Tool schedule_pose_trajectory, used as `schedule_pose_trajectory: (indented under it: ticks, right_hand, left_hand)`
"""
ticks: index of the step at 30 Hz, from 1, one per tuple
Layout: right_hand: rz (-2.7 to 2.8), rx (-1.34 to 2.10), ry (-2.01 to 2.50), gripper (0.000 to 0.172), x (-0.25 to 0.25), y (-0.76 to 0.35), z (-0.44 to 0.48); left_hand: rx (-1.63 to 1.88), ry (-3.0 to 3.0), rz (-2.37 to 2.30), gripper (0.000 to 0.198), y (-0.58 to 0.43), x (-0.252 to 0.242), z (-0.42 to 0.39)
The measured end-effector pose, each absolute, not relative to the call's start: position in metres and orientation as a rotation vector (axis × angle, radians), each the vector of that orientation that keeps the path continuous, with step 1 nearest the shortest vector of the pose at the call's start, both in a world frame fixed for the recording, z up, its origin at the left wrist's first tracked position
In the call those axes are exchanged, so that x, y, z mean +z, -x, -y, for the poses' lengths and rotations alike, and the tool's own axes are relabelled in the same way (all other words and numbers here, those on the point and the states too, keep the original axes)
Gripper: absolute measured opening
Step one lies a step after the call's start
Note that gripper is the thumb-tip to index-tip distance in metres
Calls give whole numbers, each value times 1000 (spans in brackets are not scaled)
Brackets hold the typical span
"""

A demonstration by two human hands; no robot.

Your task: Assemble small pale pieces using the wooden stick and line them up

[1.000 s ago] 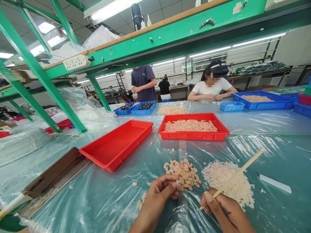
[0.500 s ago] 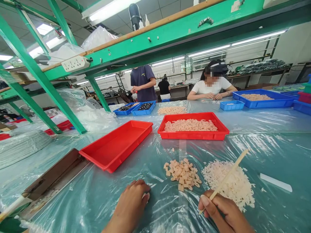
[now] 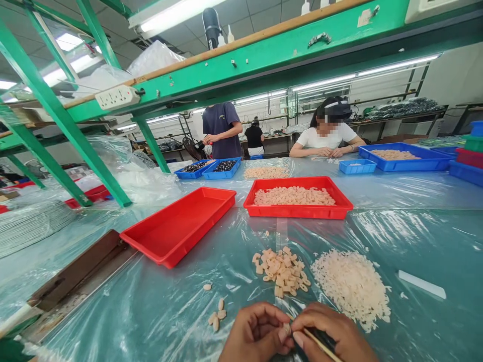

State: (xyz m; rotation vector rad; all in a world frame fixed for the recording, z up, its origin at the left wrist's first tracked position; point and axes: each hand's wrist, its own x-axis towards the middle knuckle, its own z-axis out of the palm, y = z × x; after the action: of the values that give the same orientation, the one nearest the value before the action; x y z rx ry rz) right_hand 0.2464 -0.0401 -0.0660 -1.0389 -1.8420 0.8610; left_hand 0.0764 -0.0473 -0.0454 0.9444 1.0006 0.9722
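Both hands have come together at the bottom edge, the left hand (image 3: 256,333) and right hand (image 3: 332,332) pinching a small pale piece (image 3: 286,330), half hidden by fingers. The right also grips a wooden stick (image 3: 320,344). Plastic sheeting (image 3: 433,241) covers the bench below a red tray (image 3: 298,212).

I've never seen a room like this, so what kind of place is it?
It looks like a small factory workshop. A long plastic-covered workbench holds heaps of small pale pieces and a red plastic tray of more. A worker in a white shirt sits further along, under green steel shelving.
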Motion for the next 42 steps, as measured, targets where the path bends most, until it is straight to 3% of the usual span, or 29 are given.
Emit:
schedule_pose_trajectory:
  ticks: [10,14,17,20,26,30,35,42]
  right_hand:
    - [1989,601,1021,19,-67,-248,37]
    - [1969,563,1011,15,-59,-253,37]
    - [1883,474,1173,13,-49,-264,34]
    - [1882,260,1381,13,-45,-279,29]
    - [1918,-105,1489,19,-50,-302,17]
    - [1852,108,1353,24,-49,-297,20]
    - [1806,696,1194,38,-46,-272,36]
    - [2052,584,1105,53,-52,-255,42]
  left_hand:
    - [986,-883,-904,35,-84,-59,50]
    - [1065,-987,-1012,36,-78,-53,48]
    - [1127,-1208,-1195,26,-70,-47,46]
    - [889,-1586,-1239,6,-71,-47,45]
    - [543,-2119,-1250,18,-89,-56,46]
    - [608,-2139,-1283,25,-86,-58,49]
    - [660,-2115,-1341,14,-85,-64,52]
    - [720,-2137,-1390,17,-91,-69,54]
